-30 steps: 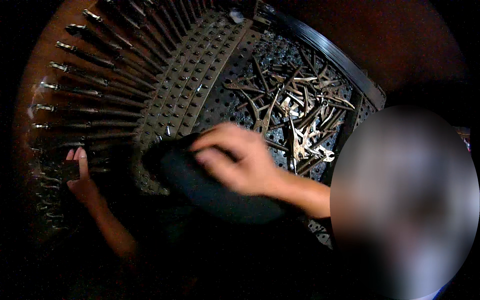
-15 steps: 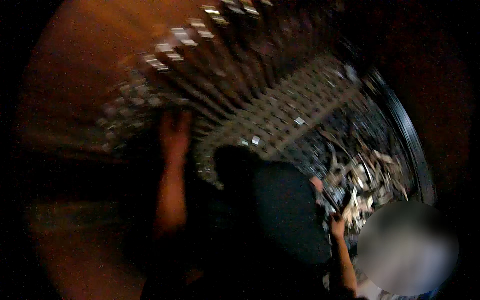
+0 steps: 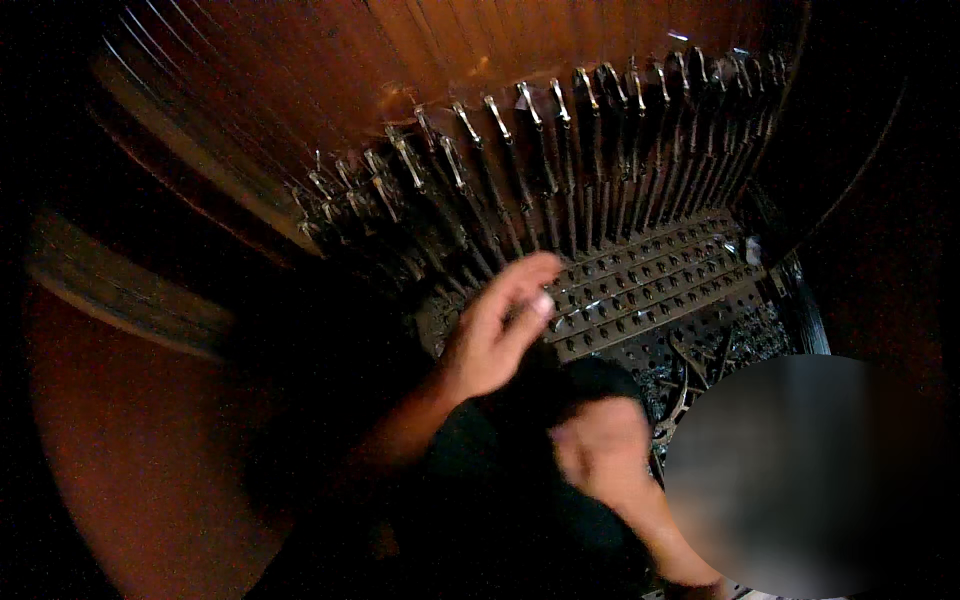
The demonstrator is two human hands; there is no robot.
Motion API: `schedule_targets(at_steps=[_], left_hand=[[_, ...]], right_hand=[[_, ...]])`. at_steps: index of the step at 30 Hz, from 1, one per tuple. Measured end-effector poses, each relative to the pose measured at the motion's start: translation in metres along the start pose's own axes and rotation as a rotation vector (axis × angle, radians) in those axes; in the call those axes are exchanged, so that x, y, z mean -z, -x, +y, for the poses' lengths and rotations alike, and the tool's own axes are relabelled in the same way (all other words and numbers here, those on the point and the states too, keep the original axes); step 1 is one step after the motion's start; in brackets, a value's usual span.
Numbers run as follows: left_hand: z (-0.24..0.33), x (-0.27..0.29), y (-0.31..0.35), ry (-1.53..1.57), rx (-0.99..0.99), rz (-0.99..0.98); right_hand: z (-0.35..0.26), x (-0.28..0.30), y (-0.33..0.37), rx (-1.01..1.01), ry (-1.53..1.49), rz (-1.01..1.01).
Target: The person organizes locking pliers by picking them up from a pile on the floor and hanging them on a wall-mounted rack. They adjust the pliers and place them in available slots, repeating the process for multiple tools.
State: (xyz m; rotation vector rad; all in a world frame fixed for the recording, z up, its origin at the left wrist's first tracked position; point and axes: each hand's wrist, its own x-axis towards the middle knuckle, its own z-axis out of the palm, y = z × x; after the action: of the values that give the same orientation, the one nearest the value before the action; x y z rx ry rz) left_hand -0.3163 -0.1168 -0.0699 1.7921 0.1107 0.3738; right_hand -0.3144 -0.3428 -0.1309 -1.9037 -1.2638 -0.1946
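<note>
blurred right hand hung before the studded rack, its grip impossible to tell, metal tools lay nearer the rack, left hand was loosely spread at the rack's left end, metal-tipped rods rose behind the rack

A dusty curved band borders a reddish-brown surface at left.
</note>
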Motion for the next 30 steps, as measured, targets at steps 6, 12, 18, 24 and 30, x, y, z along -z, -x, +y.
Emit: schedule_targets(at_steps=[6, 12, 18, 24, 30], left_hand=[[0.03, 0.034, 0.015, -0.338, -0.244, -0.383], [0.07, 0.01, 0.045, -0.399, -0.205, -0.505], [0.074, -0.044, 0.065, -0.359, -0.268, -0.809], [0.093, -0.132, 0.09, -0.351, -0.594, -1.163], [0.131, -0.159, 0.104, -0.123, -0.595, -1.451]], right_hand=[[-0.037, -0.08, -0.071, 0.672, 0.487, -0.665], [-0.057, -0.072, -0.073, 0.464, 0.399, -0.646], [-0.056, -0.086, -0.067, 0.337, 0.311, -0.557], [-0.047, -0.093, -0.054, 0.158, 0.241, -0.422], [-0.037, -0.102, -0.049, 0.042, 0.147, -0.303]])
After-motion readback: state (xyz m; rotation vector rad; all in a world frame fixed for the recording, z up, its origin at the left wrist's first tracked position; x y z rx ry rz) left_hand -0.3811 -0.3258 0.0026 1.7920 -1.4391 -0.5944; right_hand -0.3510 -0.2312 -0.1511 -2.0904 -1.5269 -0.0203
